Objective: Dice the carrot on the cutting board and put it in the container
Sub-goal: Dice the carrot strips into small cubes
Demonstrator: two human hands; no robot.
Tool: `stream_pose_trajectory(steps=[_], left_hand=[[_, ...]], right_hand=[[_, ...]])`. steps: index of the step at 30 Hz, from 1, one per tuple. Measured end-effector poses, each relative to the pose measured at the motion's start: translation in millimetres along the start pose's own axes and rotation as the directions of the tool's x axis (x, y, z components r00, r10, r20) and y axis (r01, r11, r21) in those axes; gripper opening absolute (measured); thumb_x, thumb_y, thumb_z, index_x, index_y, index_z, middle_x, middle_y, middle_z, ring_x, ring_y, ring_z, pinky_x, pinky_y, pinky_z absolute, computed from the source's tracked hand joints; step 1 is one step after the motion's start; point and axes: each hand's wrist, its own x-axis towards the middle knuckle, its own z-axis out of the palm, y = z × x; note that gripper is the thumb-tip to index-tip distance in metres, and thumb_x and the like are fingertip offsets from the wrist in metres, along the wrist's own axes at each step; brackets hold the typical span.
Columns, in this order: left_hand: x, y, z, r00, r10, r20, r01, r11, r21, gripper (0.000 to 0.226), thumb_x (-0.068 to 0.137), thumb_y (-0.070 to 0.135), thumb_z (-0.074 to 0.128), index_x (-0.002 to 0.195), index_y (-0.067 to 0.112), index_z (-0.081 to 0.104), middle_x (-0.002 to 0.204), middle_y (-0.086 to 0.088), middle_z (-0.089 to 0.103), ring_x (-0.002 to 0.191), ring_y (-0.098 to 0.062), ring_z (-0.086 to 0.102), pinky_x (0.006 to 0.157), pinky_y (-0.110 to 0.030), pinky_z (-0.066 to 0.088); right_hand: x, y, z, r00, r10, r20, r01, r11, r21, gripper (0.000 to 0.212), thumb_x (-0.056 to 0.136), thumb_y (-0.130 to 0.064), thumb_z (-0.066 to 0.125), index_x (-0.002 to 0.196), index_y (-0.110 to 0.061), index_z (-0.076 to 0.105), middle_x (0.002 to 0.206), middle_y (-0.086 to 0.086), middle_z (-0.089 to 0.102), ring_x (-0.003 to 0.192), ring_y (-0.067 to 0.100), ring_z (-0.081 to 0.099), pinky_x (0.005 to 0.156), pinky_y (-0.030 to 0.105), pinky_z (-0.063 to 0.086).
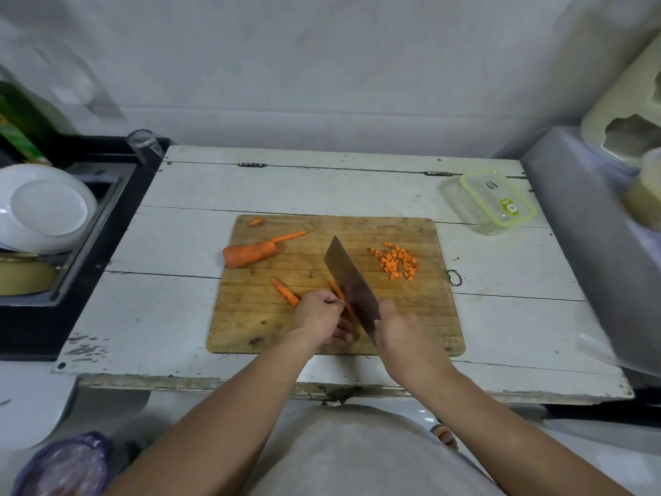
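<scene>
I saw a worn white table [322, 187] against the grey wall, wooden cutting board [411, 316] central near its front edge, lidded container [490, 202] off the board's far right corner, my left hand [318, 316] pinching carrot strips [338, 293], my right hand [397, 331] gripping the cleaver [348, 281]

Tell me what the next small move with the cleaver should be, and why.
Probably press the cleaver down through the carrot strips the left hand holds; the right hand grips its handle, and the blade sits beside those uncut strips.

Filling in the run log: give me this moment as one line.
step: slicing carrot strips | left hand: holds strips | right hand: grips cleaver | diced pile: on board | container: lid on
</scene>
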Motion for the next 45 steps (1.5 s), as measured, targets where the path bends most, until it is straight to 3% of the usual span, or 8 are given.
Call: stream_pose_trajectory(steps=[4, 11, 17, 20, 23, 28, 35, 45], left_hand=[[2, 0, 0, 1.0, -0.006, 0.0, 0.006, 1.0, -0.013, 0.017, 0.108, 0.022, 0.049, 0.1, 0.013, 0.062, 0.081, -0.018, 0.075, 0.062, -0.029, 0.073, 0.057, -0.035, 0.063], [4, -2, 0, 1.0, -0.009, 0.008, 0.01, 1.0, -0.028, 0.018, 0.108, 0.021, 0.049, 0.102, 0.009, 0.062, 0.082, -0.021, 0.074, 0.058, -0.028, 0.07, 0.054, -0.034, 0.061], [3, 0, -1, 1.0, -0.009, 0.02, 0.009, 1.0, -0.024, 0.018, 0.108, 0.02, 0.049, 0.106, 0.009, 0.062, 0.088, -0.024, 0.075, 0.062, -0.029, 0.071, 0.056, -0.036, 0.062], [4, -1, -1, 1.0, -0.006, 0.017, 0.007, 1.0, -0.029, 0.018, 0.108, 0.02, 0.049, 0.104, 0.009, 0.062, 0.083, -0.022, 0.074, 0.059, -0.028, 0.07, 0.055, -0.035, 0.061], [5, -2, -1, 1.0, -0.002, 0.01, 0.002, 1.0, -0.025, 0.018, 0.108, 0.021, 0.049, 0.101, 0.011, 0.063, 0.076, -0.018, 0.074, 0.056, -0.026, 0.07, 0.053, -0.034, 0.06], [6, -2, -1, 1.0, 0.003, 0.022, -0.003, 1.0, -0.021, 0.019, 0.108, 0.022, 0.049, 0.103, 0.012, 0.064, 0.081, -0.02, 0.075, 0.056, -0.026, 0.069, 0.052, -0.033, 0.06], [11, -1, -2, 0.999, -0.017, 0.046, 0.018, 1.0, -0.009, 0.018, 0.108, 0.021, 0.048, 0.101, 0.014, 0.062, 0.071, -0.013, 0.074, 0.058, -0.027, 0.071, 0.053, -0.031, 0.057], [8, 2, -4, 0.999, -0.01, 0.045, 0.011, 1.0, -0.008, 0.021, 0.108, 0.02, 0.045, 0.104, 0.013, 0.064, 0.07, -0.013, 0.073, 0.055, -0.025, 0.067, 0.054, -0.034, 0.06]], right_hand=[[-1, -1, 3, 1.0, 0.004, -0.004, -0.004, 1.0, -0.017, 0.006, 0.104, -0.019, 0.042, 0.102, -0.019, 0.037, 0.081, 0.008, 0.063, 0.07, 0.032, 0.06, 0.056, 0.041, 0.049], [-3, -10, 8, 0.999, 0.043, -0.02, -0.044, 0.997, -0.062, 0.011, 0.1, -0.009, 0.046, 0.105, -0.017, 0.039, 0.083, 0.007, 0.063, 0.063, 0.028, 0.049, 0.048, 0.036, 0.031], [0, -5, 8, 0.999, 0.034, -0.02, -0.034, 0.999, -0.031, 0.021, 0.1, -0.011, 0.046, 0.095, -0.021, 0.029, 0.08, 0.009, 0.061, 0.068, 0.033, 0.056, 0.059, 0.043, 0.05], [-2, -9, 6, 0.999, 0.044, -0.011, -0.044, 0.998, -0.036, 0.018, 0.101, -0.01, 0.046, 0.098, -0.02, 0.031, 0.075, 0.005, 0.054, 0.063, 0.03, 0.049, 0.049, 0.038, 0.035], [-4, -14, 2, 0.999, 0.048, -0.002, -0.048, 0.997, -0.066, 0.01, 0.102, -0.01, 0.044, 0.108, -0.016, 0.039, 0.084, 0.009, 0.064, 0.063, 0.028, 0.048, 0.045, 0.034, 0.024], [-3, -23, -5, 0.998, 0.046, 0.048, -0.04, 0.992, -0.121, 0.022, 0.096, -0.001, 0.046, 0.108, -0.017, 0.036, 0.089, 0.008, 0.066, 0.076, 0.031, 0.064, 0.055, 0.037, 0.038], [0, -8, 1, 0.999, 0.023, 0.045, -0.017, 0.993, -0.116, 0.016, 0.099, -0.006, 0.046, 0.111, -0.015, 0.042, 0.083, 0.008, 0.066, 0.071, 0.031, 0.067, 0.056, 0.039, 0.05], [13, -32, 0, 0.995, 0.044, 0.086, -0.033, 0.991, -0.129, 0.026, 0.097, -0.005, 0.05, 0.118, -0.015, 0.039, 0.095, 0.009, 0.068, 0.084, 0.032, 0.07, 0.059, 0.038, 0.045]])
